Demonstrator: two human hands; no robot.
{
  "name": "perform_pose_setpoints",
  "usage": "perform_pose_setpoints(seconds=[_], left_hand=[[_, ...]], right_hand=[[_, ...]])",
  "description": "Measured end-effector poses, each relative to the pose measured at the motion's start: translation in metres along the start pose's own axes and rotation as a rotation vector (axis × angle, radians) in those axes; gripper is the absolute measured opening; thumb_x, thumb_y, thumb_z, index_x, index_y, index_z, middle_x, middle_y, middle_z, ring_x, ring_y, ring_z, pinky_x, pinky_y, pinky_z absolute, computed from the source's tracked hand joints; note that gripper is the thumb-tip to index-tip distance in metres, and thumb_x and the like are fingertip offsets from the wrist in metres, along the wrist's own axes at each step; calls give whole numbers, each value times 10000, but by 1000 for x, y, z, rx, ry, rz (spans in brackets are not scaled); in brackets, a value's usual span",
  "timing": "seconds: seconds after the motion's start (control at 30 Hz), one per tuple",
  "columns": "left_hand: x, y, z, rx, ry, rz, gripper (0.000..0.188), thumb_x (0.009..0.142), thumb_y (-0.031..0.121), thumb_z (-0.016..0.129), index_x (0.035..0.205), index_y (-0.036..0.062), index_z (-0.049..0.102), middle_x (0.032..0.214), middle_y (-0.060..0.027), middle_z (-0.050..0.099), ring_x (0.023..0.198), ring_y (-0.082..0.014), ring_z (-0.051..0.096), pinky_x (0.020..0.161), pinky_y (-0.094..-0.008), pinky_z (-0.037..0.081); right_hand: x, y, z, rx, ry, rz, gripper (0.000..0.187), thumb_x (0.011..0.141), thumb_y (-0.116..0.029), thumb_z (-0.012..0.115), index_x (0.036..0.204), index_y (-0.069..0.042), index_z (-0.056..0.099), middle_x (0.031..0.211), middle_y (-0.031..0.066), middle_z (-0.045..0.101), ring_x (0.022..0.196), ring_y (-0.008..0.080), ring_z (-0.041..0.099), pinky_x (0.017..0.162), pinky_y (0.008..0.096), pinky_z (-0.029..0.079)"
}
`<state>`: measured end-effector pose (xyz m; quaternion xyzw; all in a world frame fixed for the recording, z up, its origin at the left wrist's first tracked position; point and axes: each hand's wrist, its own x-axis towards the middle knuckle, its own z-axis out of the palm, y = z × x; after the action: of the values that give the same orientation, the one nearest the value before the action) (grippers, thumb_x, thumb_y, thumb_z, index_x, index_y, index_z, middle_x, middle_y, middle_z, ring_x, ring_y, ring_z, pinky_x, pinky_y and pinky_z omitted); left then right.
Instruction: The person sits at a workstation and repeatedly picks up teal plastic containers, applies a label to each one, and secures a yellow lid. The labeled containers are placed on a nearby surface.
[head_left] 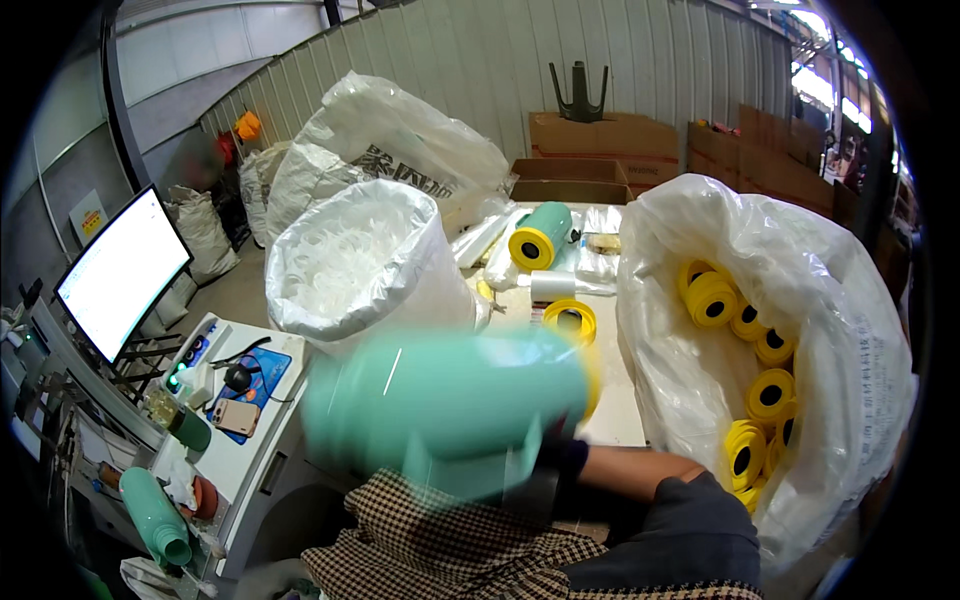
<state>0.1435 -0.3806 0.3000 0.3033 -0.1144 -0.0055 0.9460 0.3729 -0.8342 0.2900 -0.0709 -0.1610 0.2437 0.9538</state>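
Note:
A large green bottle (450,400) with a yellow end piece (592,387) is held up, lying sideways and blurred by motion. Its handle (475,478) faces me. My right forearm (635,472), a dark band at the wrist, reaches in behind the handle near the yellow end; the hand's fingers are hidden there. My left hand does not show; only a checked sleeve or garment (430,545) lies below the bottle. Beyond, a yellow ring-shaped lid (570,318) rests on the table (615,400), and farther back lies another green bottle (553,228) with a yellow end.
At right, a big white bag (680,370) holds several yellow lids (770,393). Left of the table stands a sack of translucent rings (335,265). A side desk (250,440) bears a phone (236,417) beside a monitor (125,270). A green bottle (150,510) lies lower left.

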Motion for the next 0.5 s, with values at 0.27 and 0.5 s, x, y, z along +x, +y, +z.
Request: perform_pose_setpoints(seconds=[0.27, 0.5], left_hand=[[26, -58, -51, 284, 771, -194, 299, 1020, 307, 563, 1235, 103, 600, 984, -43, 606, 762, -185, 553, 602, -278, 449], [-92, -67, -84, 1609, 743, 174, 374, 996, 244, 617, 1210, -61, 602, 1028, -139, 628, 848, -228, 631, 770, -361, 532]], right_hand=[[66, -442, 122, -652, 441, -961, 396, 1000, -397, 519, 1281, -124, 468, 1034, 179, 609, 873, 346, 639, 855, 499, 573], [104, -127, 78, -1590, 170, -641, 457, 1067, -304, 509, 1478, -106, 483, 1307, 66, 607, 1173, 174, 624, 969, 310, 526]])
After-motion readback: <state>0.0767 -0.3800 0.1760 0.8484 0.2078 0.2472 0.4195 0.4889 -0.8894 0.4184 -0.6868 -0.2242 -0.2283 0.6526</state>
